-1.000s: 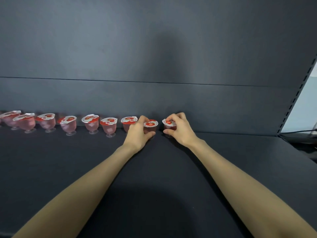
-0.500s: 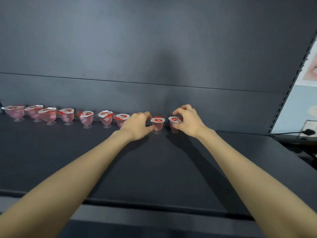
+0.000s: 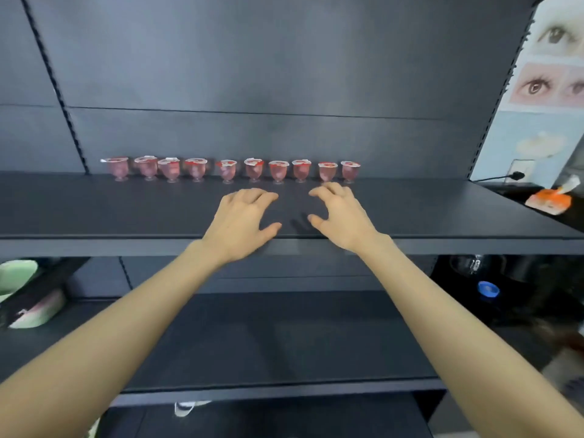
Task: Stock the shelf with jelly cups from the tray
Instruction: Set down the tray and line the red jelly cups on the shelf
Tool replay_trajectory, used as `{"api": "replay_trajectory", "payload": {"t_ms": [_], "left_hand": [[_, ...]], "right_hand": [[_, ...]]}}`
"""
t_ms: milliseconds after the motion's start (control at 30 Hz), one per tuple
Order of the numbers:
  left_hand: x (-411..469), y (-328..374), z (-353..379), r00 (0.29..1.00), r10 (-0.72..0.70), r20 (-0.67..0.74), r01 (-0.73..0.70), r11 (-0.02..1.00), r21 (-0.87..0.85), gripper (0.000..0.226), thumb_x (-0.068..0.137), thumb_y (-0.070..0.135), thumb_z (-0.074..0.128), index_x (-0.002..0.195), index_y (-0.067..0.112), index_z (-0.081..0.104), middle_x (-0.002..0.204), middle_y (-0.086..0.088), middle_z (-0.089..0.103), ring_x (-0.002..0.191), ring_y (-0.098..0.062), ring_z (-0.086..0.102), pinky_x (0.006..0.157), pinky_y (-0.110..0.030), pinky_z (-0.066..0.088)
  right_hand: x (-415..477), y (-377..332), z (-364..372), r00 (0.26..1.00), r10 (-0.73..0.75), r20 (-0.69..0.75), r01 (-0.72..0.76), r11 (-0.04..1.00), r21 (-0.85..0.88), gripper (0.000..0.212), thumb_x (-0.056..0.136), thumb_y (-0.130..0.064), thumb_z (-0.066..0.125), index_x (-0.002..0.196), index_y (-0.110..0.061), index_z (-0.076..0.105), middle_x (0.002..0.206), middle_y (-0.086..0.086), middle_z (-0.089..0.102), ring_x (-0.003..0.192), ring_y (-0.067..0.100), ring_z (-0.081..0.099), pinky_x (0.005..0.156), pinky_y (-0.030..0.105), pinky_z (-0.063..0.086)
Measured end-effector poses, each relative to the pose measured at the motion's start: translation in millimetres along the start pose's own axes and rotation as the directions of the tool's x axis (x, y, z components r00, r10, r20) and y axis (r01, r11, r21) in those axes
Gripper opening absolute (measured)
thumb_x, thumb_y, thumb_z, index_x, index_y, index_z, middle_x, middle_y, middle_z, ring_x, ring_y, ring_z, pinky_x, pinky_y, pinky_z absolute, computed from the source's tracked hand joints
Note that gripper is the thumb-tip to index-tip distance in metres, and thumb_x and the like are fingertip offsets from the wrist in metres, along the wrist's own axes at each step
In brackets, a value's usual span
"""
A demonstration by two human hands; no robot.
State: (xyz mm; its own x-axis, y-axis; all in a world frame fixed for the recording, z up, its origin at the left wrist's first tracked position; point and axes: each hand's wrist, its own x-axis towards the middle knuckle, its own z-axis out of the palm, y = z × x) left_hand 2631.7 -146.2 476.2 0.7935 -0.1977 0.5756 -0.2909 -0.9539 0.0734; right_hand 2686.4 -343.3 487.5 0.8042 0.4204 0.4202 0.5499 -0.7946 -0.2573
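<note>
Ten jelly cups (image 3: 228, 171) line the back of the shelf (image 3: 442, 213), mid-frame. The left hand (image 3: 243, 222) and right hand (image 3: 341, 216) hover just below them, fingers apart, empty. This looks like a pause between placements; next comes fetching more cups from the unseen tray.

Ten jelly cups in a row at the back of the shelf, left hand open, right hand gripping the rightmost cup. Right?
Not quite. In the head view the right hand grips nothing: its fingers are loosely spread in front of the row. The rest stands: ten jelly cups at the back of the shelf, left hand open.
</note>
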Motion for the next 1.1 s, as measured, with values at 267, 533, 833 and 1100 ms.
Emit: {"api": "replay_trajectory", "payload": {"t_ms": [267, 533, 833, 1100], "left_hand": [[-135, -15, -1, 0.997, -0.062, 0.047, 0.062, 0.998, 0.004, 0.054, 0.086, 0.03, 0.066, 0.132, 0.007, 0.051, 0.131, -0.014, 0.053, 0.122, -0.033, 0.048, 0.107, -0.048, 0.027], [-247, -26, 56, 0.958, -0.201, 0.206, 0.198, 0.98, 0.036, 0.051, 0.076, 0.028, 0.074, 0.12, 0.004, 0.061, 0.113, -0.016, 0.063, 0.103, -0.037, 0.061, 0.094, -0.054, 0.042], [-391, -35, 151, 0.735, -0.391, 0.554, 0.464, 0.886, 0.009, 0.048, 0.08, 0.033, 0.066, 0.121, 0.009, 0.061, 0.116, -0.014, 0.064, 0.105, -0.037, 0.06, 0.092, -0.05, 0.044], [-490, -79, 240, 0.434, -0.411, 0.802, 0.663, 0.748, 0.025, 0.052, 0.092, 0.033, 0.055, 0.139, 0.017, 0.042, 0.139, -0.004, 0.046, 0.126, -0.025, 0.044, 0.103, -0.039, 0.031]], "right_hand": [[-102, -63, 59, 0.997, 0.018, 0.079, -0.02, 0.999, 0.026, 0.048, 0.094, -0.025, 0.055, 0.139, -0.015, 0.041, 0.15, 0.007, 0.03, 0.134, 0.026, 0.028, 0.106, 0.039, 0.034], [-179, -72, 168, 0.923, 0.025, 0.384, -0.056, 0.996, 0.07, 0.051, 0.094, -0.026, 0.054, 0.142, -0.015, 0.038, 0.151, 0.008, 0.028, 0.135, 0.027, 0.027, 0.108, 0.038, 0.033], [-260, -73, 308, 0.725, 0.11, 0.68, -0.226, 0.97, 0.084, 0.051, 0.094, -0.026, 0.055, 0.141, -0.016, 0.039, 0.149, 0.005, 0.032, 0.135, 0.024, 0.031, 0.106, 0.035, 0.035], [-328, -77, 433, 0.536, 0.263, 0.803, -0.434, 0.901, -0.005, 0.048, 0.093, -0.027, 0.054, 0.139, -0.017, 0.042, 0.147, 0.005, 0.038, 0.136, 0.025, 0.032, 0.11, 0.039, 0.033]]}}
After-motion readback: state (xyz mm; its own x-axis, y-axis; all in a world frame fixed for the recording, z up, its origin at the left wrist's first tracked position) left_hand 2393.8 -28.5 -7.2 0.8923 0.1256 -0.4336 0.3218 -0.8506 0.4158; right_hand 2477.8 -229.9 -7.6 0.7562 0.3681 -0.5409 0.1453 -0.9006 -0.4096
